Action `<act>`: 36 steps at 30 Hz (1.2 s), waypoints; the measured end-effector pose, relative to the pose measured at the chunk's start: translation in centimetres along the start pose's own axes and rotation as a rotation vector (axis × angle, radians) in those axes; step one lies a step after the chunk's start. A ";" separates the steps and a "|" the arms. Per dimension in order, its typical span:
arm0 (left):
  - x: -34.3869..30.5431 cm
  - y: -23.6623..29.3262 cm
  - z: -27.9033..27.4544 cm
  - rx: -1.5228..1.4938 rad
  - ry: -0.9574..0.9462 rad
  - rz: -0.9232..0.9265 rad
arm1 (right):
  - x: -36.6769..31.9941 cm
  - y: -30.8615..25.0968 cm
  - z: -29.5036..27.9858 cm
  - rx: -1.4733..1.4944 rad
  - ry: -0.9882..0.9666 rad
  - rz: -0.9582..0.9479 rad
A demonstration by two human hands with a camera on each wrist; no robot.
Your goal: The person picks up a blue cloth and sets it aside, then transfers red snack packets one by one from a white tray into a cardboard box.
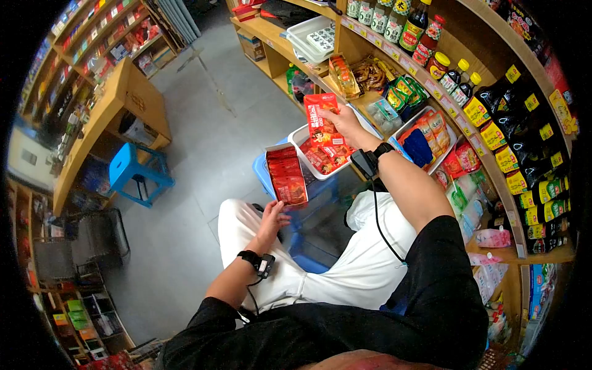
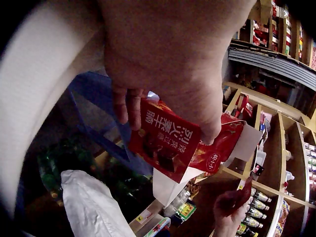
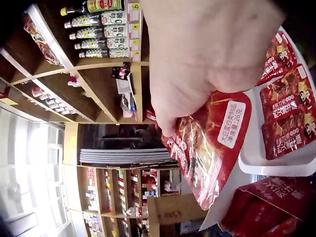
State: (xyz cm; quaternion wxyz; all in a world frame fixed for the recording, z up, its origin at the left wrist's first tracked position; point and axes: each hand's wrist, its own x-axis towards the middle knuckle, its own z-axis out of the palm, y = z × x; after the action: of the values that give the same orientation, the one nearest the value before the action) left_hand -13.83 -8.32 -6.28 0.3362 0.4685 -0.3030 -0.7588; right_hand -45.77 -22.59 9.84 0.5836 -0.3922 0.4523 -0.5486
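Note:
My right hand (image 1: 345, 123) pinches a red snack packet (image 1: 322, 117) by its edge, above a white tray (image 1: 300, 137). Its printed face shows close up in the right wrist view, under the thumb. In the tray lie several more red packets (image 3: 286, 111). Left of the tray stands an open red cardboard box (image 2: 168, 140), filled with upright red packets (image 1: 285, 169). My left hand (image 1: 270, 223) holds this box at its near corner, with the thumb on one face and other fingers along the side. Box and tray rest on a blue stool (image 1: 262, 172).
Wooden shelves with bottles (image 1: 414, 28) and black-and-yellow packets (image 1: 493, 135) rise on the right. Beside the tray sits another bin (image 1: 453, 145) of packets. A second blue stool (image 1: 139, 166) and a wooden counter (image 1: 132, 92) stand on the left, across the grey floor (image 1: 197, 117).

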 end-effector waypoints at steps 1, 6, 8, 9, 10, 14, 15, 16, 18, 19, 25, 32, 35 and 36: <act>0.0 0.0 0.0 -0.005 0.002 -0.002 | 0.0 -0.1 0.3 0.027 -0.013 0.012; -0.3 0.3 0.4 0.004 0.013 -0.002 | -0.6 -0.6 1.0 -0.096 -0.095 0.042; -0.2 0.2 0.4 0.003 0.014 -0.005 | -0.3 0.5 1.4 -0.063 -0.108 0.004; -0.2 0.2 0.4 0.005 0.019 -0.005 | -0.6 0.5 2.0 -0.030 -0.121 -0.034; -0.2 0.3 0.4 0.008 0.024 -0.006 | -1.2 0.1 2.6 -0.008 -0.155 -0.041; -0.5 0.4 0.7 0.008 0.031 0.006 | -1.0 1.1 3.1 -0.139 -0.289 -0.087; -0.5 0.4 0.7 0.006 0.031 0.007 | -0.9 1.4 2.9 -0.128 -0.321 -0.065; -0.5 0.5 0.7 0.002 0.018 0.013 | -1.0 1.1 3.1 -0.198 -0.316 -0.060; -0.1 0.1 0.2 0.008 0.015 0.011 | -1.6 1.0 3.6 -0.261 -0.322 -0.070; 0.1 0.0 0.1 0.004 -0.003 0.015 | -1.8 1.1 3.8 -0.266 -0.342 -0.067; -0.2 0.4 0.5 0.023 0.032 0.010 | -2.1 1.8 5.0 -0.332 -0.383 -0.025; -0.1 0.2 0.5 -0.017 0.018 0.007 | -2.1 3.9 5.6 -0.671 -0.451 -0.249; -0.3 0.3 0.7 -0.006 0.046 -0.003 | -2.9 3.2 6.0 -0.821 -0.424 -0.277; -0.2 0.2 0.4 0.000 0.041 0.005 | -3.6 2.4 6.3 -0.851 -0.436 -0.307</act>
State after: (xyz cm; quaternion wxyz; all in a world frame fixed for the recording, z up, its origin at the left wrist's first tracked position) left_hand -14.15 -8.22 -5.91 0.3442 0.4833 -0.2970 -0.7481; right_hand -38.99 -19.02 9.74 0.3655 -0.7629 0.4405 -0.3004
